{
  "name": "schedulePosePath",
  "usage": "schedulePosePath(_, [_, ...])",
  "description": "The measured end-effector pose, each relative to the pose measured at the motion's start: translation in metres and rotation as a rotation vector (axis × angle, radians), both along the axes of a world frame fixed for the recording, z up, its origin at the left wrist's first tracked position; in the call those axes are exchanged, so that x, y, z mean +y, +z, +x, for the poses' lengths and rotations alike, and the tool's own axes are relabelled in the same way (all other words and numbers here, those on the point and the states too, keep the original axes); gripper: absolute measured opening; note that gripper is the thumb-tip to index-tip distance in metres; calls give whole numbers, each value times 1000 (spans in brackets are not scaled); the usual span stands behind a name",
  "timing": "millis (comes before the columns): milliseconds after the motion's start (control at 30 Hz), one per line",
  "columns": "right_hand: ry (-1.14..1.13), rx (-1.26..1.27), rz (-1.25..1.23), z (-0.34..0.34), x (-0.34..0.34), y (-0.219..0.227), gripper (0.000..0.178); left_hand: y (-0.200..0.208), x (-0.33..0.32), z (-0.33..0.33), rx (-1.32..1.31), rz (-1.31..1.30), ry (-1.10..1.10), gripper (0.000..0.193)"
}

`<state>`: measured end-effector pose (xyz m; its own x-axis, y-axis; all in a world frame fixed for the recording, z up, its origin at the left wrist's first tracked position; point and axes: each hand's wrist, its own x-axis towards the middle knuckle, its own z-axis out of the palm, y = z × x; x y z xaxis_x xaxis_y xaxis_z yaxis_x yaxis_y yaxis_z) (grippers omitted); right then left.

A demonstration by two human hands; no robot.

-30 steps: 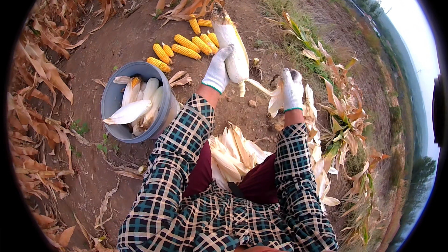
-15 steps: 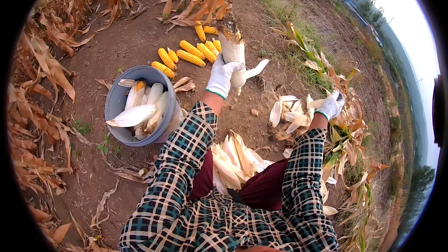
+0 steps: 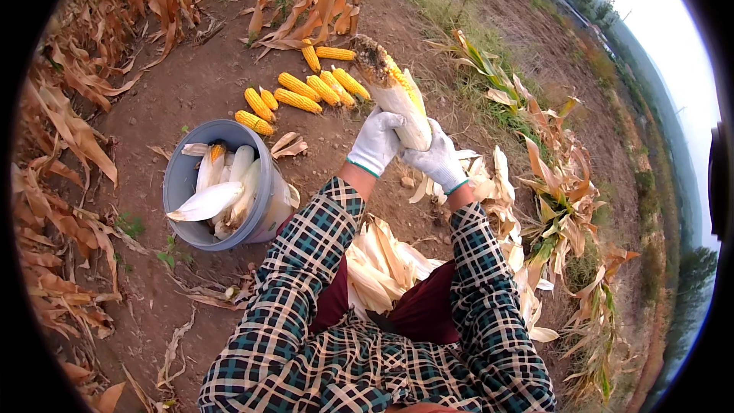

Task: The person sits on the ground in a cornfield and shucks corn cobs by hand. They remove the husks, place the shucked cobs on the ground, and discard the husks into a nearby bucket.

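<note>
A partly husked ear of corn (image 3: 401, 99) is held between my two gloved hands, its dark, spoiled tip pointing up and away. Yellow kernels show along its right side, while pale husk still wraps the rest. My left hand (image 3: 378, 138), in a white glove, is closed around the left of the ear's lower part. From the right, my right hand (image 3: 436, 157) grips the husk near the base, its fingers partly hidden. Several bare yellow cobs (image 3: 298, 99) lie on the soil beyond my left hand.
At the left stands a grey bucket (image 3: 269, 183) with several husked-over ears (image 3: 214, 199) inside. Loose husks (image 3: 382, 268) are piled between my knees, with more at the right. Dry corn stalks (image 3: 69, 130) line the left side, and a grass strip (image 3: 428, 8) runs along the far right.
My right hand has come in from the right-hand husk pile to the ear. The ear has tilted, and more yellow kernels show. The loose husk flap no longer sticks out to the right.
</note>
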<state>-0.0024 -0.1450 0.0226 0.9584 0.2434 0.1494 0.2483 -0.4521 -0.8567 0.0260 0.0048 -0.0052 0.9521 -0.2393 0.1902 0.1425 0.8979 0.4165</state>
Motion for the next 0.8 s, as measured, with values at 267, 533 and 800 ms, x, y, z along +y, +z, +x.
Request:
schedulePosePath(267, [-392,-449,-501,-10,20,-39,70,29,-6,-8,52,679,762,82])
schedulePosePath(533, [-330,-542,-403,-39,57,-48,75,15,22,7,269,466,870,51])
schedulePosePath(800, [-243,-513,-289,-43,60,-41,77,38,33,-6,386,206,686,36])
